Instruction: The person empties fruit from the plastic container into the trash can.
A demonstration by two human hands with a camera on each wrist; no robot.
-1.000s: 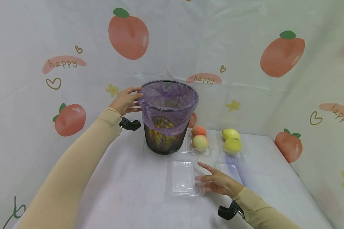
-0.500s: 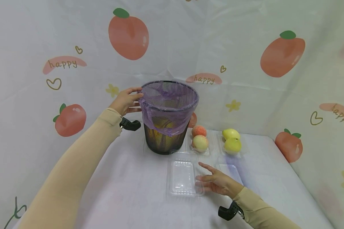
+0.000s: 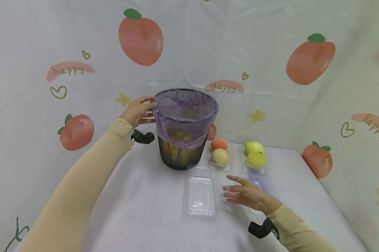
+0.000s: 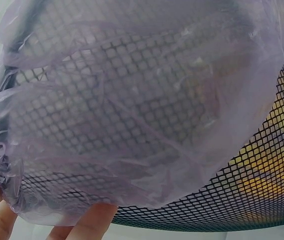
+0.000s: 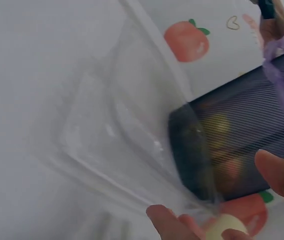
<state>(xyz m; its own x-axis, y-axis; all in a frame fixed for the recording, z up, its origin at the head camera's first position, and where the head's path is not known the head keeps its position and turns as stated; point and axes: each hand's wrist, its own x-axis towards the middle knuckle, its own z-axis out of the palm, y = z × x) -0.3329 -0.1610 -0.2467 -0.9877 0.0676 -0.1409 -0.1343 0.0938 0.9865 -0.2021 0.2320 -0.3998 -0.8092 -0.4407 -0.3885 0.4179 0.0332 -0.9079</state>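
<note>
A black mesh wastebasket (image 3: pixel 180 157) lined with a purple plastic bag (image 3: pixel 189 134) stands toward the back of the table. My left hand (image 3: pixel 137 111) holds its left rim; in the left wrist view, fingers (image 4: pixel 94 222) lie against the bag and mesh. At the front right, my right hand (image 3: pixel 250 195) hovers with loosely spread fingers, holding nothing. Just left of it lies a clear plastic clamshell box (image 3: pixel 201 196), its lid raised toward the basket. Another clear container (image 3: pixel 257 183) shows partly behind my right hand.
Behind the clamshell, two peach-like fruits (image 3: pixel 220 157) sit in a clear container. Two yellow fruits (image 3: pixel 255 160) rest in another to the right. Yellow shapes show through the mesh. A fruit-printed cloth backdrop (image 3: pixel 183 52) rises behind the white table (image 3: pixel 139 210).
My right hand has drawn back to the right, away from the clamshell's right edge. My left hand has stayed on the rim, and the basket and fruits have not moved.
</note>
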